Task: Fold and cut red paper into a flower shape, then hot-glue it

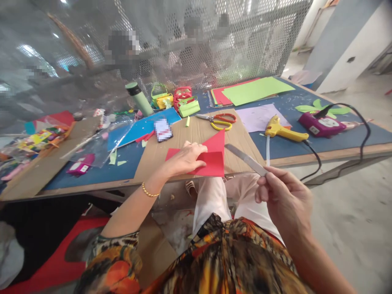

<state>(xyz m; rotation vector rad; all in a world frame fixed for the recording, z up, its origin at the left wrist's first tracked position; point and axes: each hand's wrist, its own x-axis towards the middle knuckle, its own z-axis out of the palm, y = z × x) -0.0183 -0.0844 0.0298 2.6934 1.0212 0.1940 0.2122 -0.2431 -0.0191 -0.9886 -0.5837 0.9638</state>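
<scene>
Near the front edge of the blue-topped table, the red paper lies on a sheet of brown cardboard. The left hand rests on the paper, thumb and bent fingers a little apart; whether they also pinch a layer, I cannot tell. The right hand is clamped on one end of a flat metal strip, whose other end points toward the paper without lying on it. The work on the red paper looks to be at an early stage: a straight-edged lower panel and a slanting upper part suggest that a fold is made, but nothing appears joined into a standing shape. Behind it, a small green paper bag looks far nearer complete. The scissors and the yellow glue gun lie out of both hands, and flat green sheets sit whole at the back.
</scene>
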